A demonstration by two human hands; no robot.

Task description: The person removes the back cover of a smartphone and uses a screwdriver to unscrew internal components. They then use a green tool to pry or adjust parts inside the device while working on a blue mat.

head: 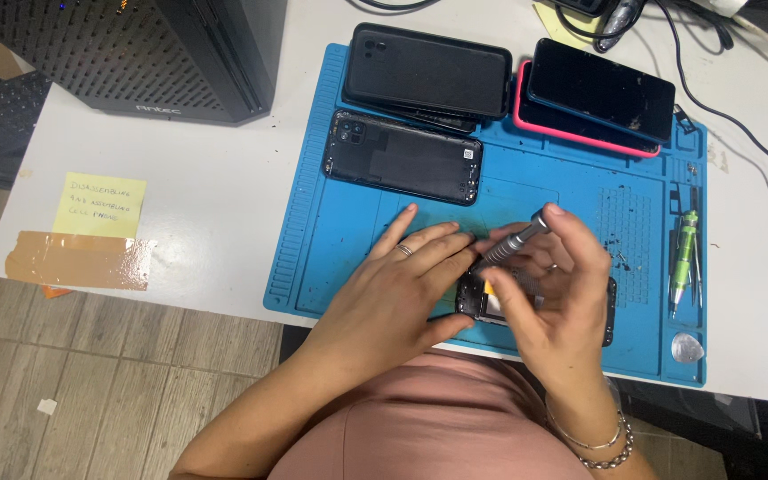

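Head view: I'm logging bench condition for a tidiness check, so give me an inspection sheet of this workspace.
Surface: white table with a blue work mat on it.
Job's things: opened phone on the mat under both hands; grey screwdriver angled down onto it.
Clutter: detached black back cover, stacked black phones, phone in a pink case, green tool, grey pick, yellow sticky note, brown tape.
Hands: left hand pressed flat on the phone; right hand holding the screwdriver.
Cables: black cable trailing along the table's right side.
Surroundings: black computer case at rear left; wood-look floor below.
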